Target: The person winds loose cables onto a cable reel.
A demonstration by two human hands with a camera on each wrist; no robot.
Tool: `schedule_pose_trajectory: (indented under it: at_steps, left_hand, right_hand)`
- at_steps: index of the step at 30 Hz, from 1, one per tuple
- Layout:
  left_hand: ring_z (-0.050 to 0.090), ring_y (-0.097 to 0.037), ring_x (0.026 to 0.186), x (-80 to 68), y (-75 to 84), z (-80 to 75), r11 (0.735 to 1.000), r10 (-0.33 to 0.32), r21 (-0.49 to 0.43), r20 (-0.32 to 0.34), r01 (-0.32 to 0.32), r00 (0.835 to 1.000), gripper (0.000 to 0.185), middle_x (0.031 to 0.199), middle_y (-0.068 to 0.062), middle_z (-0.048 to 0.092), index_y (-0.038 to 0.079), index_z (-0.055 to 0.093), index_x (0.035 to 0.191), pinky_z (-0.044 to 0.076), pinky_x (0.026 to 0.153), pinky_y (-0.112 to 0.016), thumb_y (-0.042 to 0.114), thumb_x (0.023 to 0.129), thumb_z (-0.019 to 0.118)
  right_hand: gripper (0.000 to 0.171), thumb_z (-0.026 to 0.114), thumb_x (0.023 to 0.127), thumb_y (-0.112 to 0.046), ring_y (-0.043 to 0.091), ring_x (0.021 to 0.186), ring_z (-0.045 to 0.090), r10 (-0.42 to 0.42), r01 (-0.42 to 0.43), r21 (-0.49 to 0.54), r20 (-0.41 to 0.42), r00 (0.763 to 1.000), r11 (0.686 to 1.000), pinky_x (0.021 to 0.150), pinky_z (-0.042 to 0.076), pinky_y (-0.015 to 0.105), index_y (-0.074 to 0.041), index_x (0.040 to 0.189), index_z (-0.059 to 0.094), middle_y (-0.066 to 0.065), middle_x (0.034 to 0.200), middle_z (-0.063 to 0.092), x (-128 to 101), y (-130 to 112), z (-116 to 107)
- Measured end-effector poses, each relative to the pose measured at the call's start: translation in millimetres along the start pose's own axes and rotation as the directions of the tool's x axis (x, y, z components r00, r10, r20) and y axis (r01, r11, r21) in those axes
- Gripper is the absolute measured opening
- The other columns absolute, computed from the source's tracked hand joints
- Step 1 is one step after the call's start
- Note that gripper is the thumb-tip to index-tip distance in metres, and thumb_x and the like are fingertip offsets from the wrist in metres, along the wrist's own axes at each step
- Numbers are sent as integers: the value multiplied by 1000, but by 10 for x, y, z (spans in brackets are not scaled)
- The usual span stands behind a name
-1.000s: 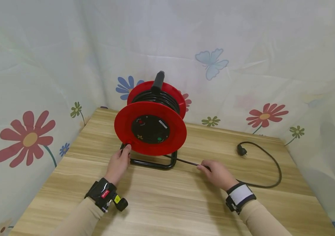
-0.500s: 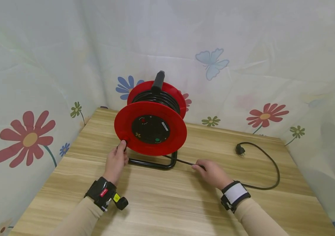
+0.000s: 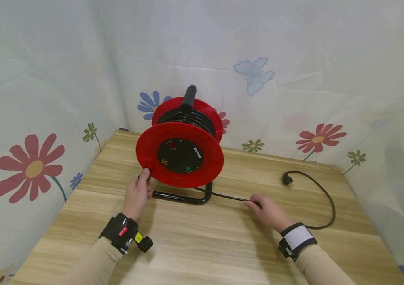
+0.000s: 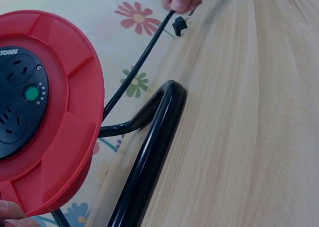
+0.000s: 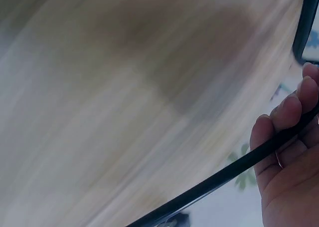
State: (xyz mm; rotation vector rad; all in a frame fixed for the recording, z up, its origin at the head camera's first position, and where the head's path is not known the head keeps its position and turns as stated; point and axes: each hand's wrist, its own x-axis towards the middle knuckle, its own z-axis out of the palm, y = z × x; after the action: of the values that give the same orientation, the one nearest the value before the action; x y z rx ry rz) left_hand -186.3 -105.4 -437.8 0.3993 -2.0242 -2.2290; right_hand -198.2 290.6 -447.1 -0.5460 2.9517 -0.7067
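A cable reel (image 3: 202, 178) with red discs and black cord wound between them stands upright on the table. At its lower left rim my left hand (image 3: 135, 198) grips a small dark knob, mostly hidden by the fingers. The left wrist view shows only fingertips (image 4: 10, 214) beside the red disc (image 4: 75, 117). My right hand (image 3: 267, 211) holds the black power cord (image 3: 223, 195) that runs out from under the reel. In the right wrist view the cord (image 5: 214, 182) crosses the curled fingers (image 5: 286, 112). Beyond that hand the cord loops back to a plug (image 3: 287, 180).
A black tubular stand (image 3: 180, 197) carries the reel, with a dark handle (image 3: 189, 98) on top. The wooden table (image 3: 202, 245) meets a flower-printed curtain (image 3: 294, 99) at the back and sides.
The reel's face has turned slightly clockwise, and my left hand has moved up and left with the knob. My right hand shifted left, then back right along the cord. The plug slid slightly left.
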Motion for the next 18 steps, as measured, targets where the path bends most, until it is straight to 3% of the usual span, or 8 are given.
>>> schedule_pose_trajectory:
  at_steps: [11,18]
  left_hand:
    - [38,-14,54,14,-9,15,1000,13,-27,10,-13,1000,64,58,1,35,-3,45,85,32,50,-25,61,82,45]
    - [39,-15,56,5,-5,20,999,21,-37,3,-21,1000,64,59,-1,35,-4,45,86,33,52,-25,60,82,45]
  right_hand:
    - [43,41,88,-52,11,46,33,181,-186,-94,-65,981,978,42,28,27,-14,70,49,-4,56,34,-542,557,-503]
    - [41,42,90,-48,12,55,44,203,-215,-148,-96,975,965,50,35,30,-11,86,60,-1,66,51,-779,788,-744]
